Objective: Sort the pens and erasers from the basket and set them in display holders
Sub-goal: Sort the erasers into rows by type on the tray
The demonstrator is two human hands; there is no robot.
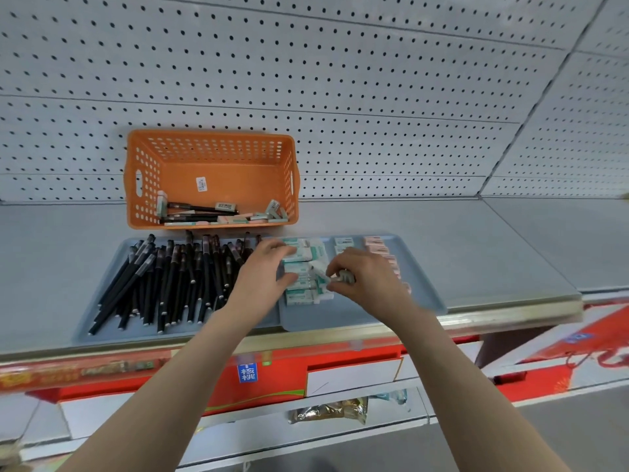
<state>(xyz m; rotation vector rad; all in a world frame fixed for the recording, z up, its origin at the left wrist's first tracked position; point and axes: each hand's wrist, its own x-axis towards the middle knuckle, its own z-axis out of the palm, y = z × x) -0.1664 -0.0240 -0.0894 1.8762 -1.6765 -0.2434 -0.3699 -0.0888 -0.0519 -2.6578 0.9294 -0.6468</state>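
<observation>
Both hands [263, 274] [362, 277] pinch green erasers [301, 284] on one tray [340, 315]; two pens [197, 212] remain in the basket [211, 144].

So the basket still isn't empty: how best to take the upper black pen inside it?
Pinch the upper black pen mid-barrel from above, coming over the low front rim of the orange basket. It lies flat across the floor, and erasers crowd both ends, so the bare middle looks like the clearest grip.

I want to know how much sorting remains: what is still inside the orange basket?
In the orange basket, a few black pens and several erasers lie along its front wall. That wall hides whatever sits lowest.
</observation>
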